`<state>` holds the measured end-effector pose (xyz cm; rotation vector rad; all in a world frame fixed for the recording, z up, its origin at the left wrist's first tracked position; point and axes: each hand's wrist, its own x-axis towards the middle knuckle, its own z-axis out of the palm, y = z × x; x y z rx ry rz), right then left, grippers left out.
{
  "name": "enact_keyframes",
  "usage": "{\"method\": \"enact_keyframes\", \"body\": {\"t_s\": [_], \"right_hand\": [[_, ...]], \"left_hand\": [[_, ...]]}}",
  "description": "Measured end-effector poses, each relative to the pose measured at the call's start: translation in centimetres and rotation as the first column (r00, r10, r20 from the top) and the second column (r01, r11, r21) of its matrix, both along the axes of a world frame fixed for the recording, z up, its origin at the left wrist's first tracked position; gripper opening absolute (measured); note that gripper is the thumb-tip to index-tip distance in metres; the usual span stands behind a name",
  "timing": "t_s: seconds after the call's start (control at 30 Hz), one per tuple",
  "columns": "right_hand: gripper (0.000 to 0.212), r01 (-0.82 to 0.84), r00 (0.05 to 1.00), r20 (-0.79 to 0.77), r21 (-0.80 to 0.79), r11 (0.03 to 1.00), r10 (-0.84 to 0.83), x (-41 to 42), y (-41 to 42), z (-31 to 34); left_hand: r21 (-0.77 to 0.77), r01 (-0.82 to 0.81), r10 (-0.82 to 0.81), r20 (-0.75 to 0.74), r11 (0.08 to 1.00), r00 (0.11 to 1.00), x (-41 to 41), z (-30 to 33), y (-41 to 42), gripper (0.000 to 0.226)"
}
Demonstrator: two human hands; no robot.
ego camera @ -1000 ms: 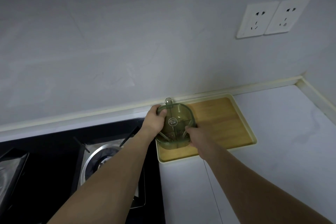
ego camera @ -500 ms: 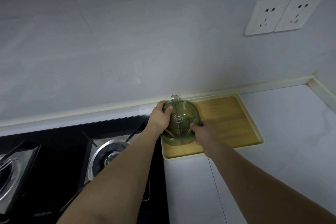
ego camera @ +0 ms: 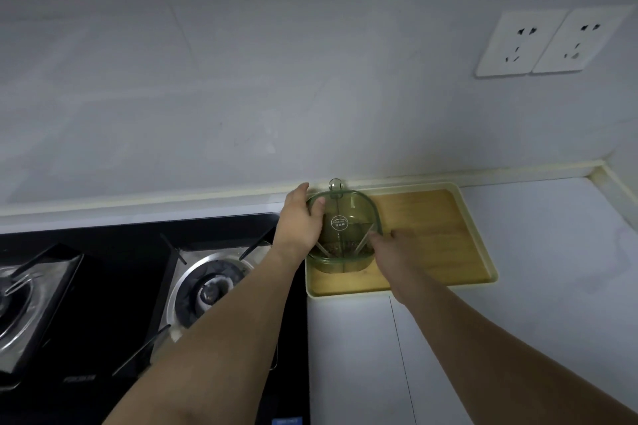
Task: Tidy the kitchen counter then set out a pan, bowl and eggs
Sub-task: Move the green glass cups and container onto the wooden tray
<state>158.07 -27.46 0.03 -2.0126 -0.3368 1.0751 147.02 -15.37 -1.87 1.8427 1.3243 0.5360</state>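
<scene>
Fingers (ego camera: 316, 209) unmoved on seasoning box (ego camera: 345, 231)

My right hand (ego camera: 390, 252): fingertips hidden behind green container (ego camera: 341, 235), grip unclear. My left hand (ego camera: 300, 221): palm covers container's left wall. Round label on lid too small to read. Contents dim behind tinted plastic. Left burner (ego camera: 20, 300) cut by frame edge. Stove (ego camera: 103, 321) front lettering illegible.
</scene>
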Motion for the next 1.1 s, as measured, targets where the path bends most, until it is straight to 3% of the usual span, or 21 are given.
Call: {"method": "enact_keyframes", "body": {"t_s": [0.07,0.17,0.33,0.43,0.7,0.87,1.1], "right_hand": [[0.047,-0.094,0.965,0.244,-0.013,0.995,0.095,-0.1,-0.6,1.4],[0.054,-0.258,0.793,0.557,-0.061,0.964,0.248,-1.0,-2.0,3.1],[0.054,-0.468,0.529,0.762,-0.106,0.878,0.374,-4.8,-4.6,6.7],[0.056,-0.589,0.439,0.790,-0.107,0.801,0.428,-8.7,-5.4,9.0],[0.060,-0.827,0.283,0.751,-0.125,0.549,0.596,-22.7,-5.0,13.6],[0.061,-0.922,0.143,0.779,-0.120,0.369,0.610,-36.2,-4.4,14.7],[0.060,-0.984,0.036,0.761,-0.085,0.156,0.648,-56.6,-3.7,14.8]], "left_hand": [[0.183,0.047,-0.031,-0.088,0.982,0.996,-1.3,1.2,-1.2,0.052],[0.341,0.120,-0.052,-0.201,0.932,0.978,-4.5,3.3,-3.5,0.052],[0.437,0.111,0.034,-0.310,0.893,0.950,-11.3,7.4,-8.6,0.051],[0.478,0.105,0.090,-0.367,0.872,0.926,-16.3,9.6,-10.9,0.052],[0.547,-0.120,0.364,-0.363,0.828,0.858,-31.8,13.8,-15.2,0.051],[0.566,-0.287,0.534,-0.337,0.773,0.775,-44.9,15.2,-18.1,0.049],[0.472,-0.526,0.685,-0.278,0.708,0.673,-65.1,15.2,-20.9,0.052]]}}
